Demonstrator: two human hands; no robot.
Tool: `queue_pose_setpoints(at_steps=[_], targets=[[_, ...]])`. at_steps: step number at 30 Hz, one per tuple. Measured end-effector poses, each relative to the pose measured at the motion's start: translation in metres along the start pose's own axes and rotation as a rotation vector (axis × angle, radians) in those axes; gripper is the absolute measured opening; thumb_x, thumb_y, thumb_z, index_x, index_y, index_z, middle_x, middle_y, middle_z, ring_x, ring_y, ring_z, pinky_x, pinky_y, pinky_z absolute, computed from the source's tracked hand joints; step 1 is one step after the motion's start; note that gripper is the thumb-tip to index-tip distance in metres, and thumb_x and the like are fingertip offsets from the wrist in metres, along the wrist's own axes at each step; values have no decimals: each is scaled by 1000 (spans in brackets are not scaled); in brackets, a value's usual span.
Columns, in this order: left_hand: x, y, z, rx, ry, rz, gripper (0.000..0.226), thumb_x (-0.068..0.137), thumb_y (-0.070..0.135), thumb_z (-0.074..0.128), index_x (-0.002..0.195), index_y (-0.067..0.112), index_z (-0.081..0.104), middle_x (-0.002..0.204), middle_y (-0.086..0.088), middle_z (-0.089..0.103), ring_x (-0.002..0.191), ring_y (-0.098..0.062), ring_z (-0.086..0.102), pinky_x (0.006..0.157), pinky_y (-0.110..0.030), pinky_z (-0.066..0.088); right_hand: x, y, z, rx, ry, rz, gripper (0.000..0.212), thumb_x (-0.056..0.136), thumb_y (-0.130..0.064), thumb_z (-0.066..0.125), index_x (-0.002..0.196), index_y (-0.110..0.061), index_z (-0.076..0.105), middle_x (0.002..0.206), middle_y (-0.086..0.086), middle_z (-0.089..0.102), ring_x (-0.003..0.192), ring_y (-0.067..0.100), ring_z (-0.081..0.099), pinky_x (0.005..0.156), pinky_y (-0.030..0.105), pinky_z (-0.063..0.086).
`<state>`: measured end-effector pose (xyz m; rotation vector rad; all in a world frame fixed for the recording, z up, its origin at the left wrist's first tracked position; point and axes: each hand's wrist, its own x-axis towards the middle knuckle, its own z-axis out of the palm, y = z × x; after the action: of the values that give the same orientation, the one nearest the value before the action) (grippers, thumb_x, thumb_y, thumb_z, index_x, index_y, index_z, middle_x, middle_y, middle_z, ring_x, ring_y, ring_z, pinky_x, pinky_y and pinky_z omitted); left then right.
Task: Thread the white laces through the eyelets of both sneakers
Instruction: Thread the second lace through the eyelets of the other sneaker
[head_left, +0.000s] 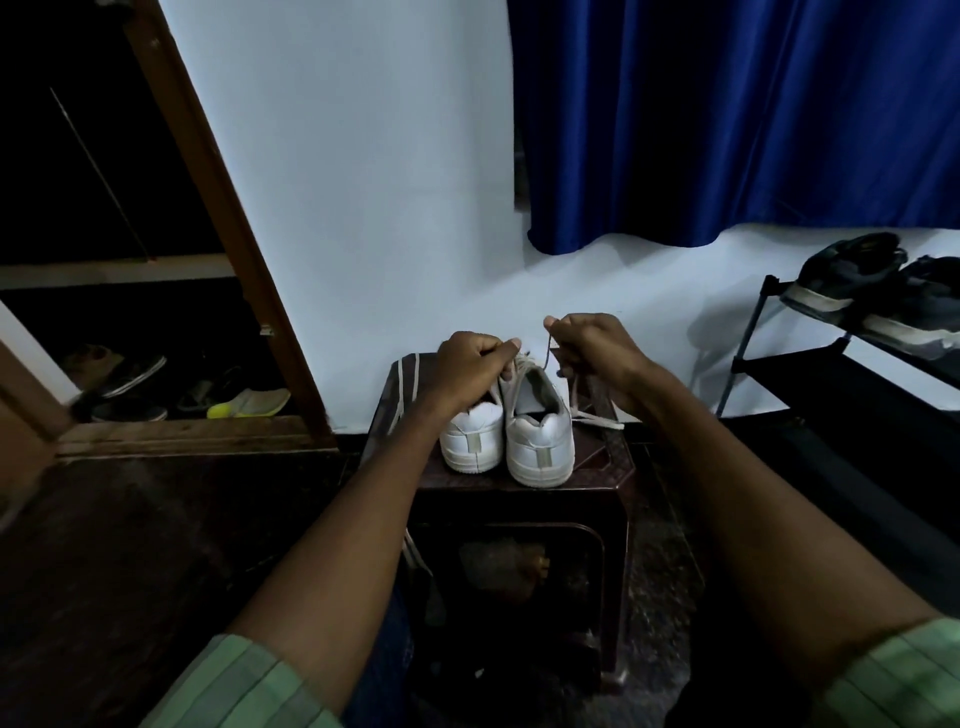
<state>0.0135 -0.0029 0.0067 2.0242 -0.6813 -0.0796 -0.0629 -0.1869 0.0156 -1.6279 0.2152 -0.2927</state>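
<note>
We see a dark bench (597, 467) carrying two white sneakers (537, 436), heels toward us, side by side and touching. Our left hand (470, 371) curls around a lace (511, 371) above the sneakers; our right hand (592, 345) pinches another strand, pulled taut. A spare lace (402, 384) drapes over the bench's left edge.

Your two white sneakers (509, 431) sit side by side, heels toward you. The right one's lace (597, 420) trails off right, and a spare lace (402, 387) lies left.
</note>
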Motion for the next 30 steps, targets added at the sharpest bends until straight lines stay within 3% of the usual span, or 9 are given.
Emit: queue_pose_setpoints(at_steps=[3,7,11,12,14,17,19,25,30], targets=[[-1,7,-11,-201,24,-21,46,102,35,59,67,7,69,66,-10,69,62,-13,58,70,-28,46,0,-4,3,-163,34,-47,31,91,-36,74,73,-16,59,63,5,48,57,19,42,55,29,38],[0,28,-26,-262,-59,-8,37,107,35,55,80,12,67,58,0,52,52,-13,47,54,-21,40,-2,-13,13,-565,9,-177,38,81,-29,85,110,-19,62,80,-5,63,67,8,55,65,28,44],[2,58,-33,-10,-119,65,37,106,36,55,75,20,71,54,14,56,49,-1,48,57,-21,40,-4,-36,35,-797,-14,-280,12,85,-29,75,92,-25,67,80,-7,67,76,15,62,69,32,46],[2,65,-36,32,-110,77,39,106,35,56,72,22,71,54,13,59,50,-1,49,59,-22,40,-5,-44,37,-787,-6,-282,3,87,-25,71,85,-24,70,76,-8,67,75,14,62,68,31,44],[0,75,-45,70,-67,77,40,105,36,56,69,24,70,55,10,57,52,-7,48,58,-25,38,-6,-62,38,-659,69,-206,14,87,-20,68,75,-19,75,64,-8,63,63,9,56,60,27,41],[1,83,-66,64,17,35,38,105,38,56,75,20,70,59,6,53,54,-10,46,58,-24,36,-11,-89,30,-149,235,-26,15,86,-11,70,72,-11,65,58,1,50,42,12,36,41,21,26],[0,86,-78,39,37,17,38,104,39,57,74,20,69,59,5,53,52,-10,45,58,-25,36,-15,-104,24,48,262,30,11,89,-7,66,79,-11,63,61,3,45,42,11,29,41,21,20],[-5,110,-86,19,-23,36,45,107,48,48,82,20,73,68,1,57,55,-10,46,54,-24,37,-27,-145,36,-225,25,-88,15,92,-17,69,81,-7,69,63,5,53,48,11,39,44,26,27],[-1,134,-95,-106,7,20,42,110,42,44,85,19,69,66,1,51,53,-13,37,51,-25,31,-23,-194,40,-34,186,-125,15,94,-13,66,93,0,73,59,1,50,46,11,36,45,27,27]])
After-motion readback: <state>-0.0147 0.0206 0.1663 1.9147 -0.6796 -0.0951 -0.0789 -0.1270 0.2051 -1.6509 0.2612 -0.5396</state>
